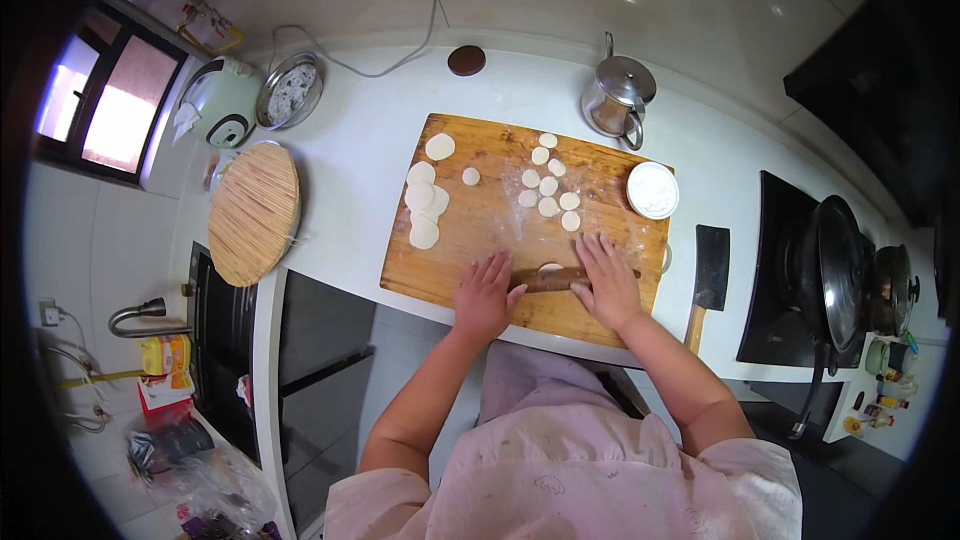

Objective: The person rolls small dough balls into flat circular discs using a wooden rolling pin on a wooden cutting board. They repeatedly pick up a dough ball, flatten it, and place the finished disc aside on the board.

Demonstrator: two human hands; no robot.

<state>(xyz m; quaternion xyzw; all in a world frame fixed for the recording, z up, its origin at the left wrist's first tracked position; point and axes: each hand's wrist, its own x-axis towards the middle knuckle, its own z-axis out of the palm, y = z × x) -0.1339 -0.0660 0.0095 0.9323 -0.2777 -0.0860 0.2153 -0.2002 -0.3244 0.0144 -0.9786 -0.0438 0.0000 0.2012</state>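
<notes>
A dark rolling pin [552, 281] is laid crosswise near the near edge of the wooden board [480, 225]; its long axis is angled to that edge, the right end set farther from it. The left hand [485, 290] is placed over the pin's left end, the right hand [607, 285] over it short of the right tip. Both are flattened with fingers extended, not wrapped round. Between them a dough disc [550, 267] is partly covered by the pin, its far rim exposed, slightly nearer the right hand.

Small dough pieces [549, 185] are grouped toward the board's far edge; thin discs [424, 232] are overlapped along its left edge.

Containers: a white bowl [655, 216] filled with white powder [653, 188] is set at the board's far right corner. A metal basin [313, 105] with pale, speckled contents [291, 92] is placed toward the counter's far left corner. The kettle [622, 95] is lidded beyond the board's far edge; contents cannot be told.
</notes>
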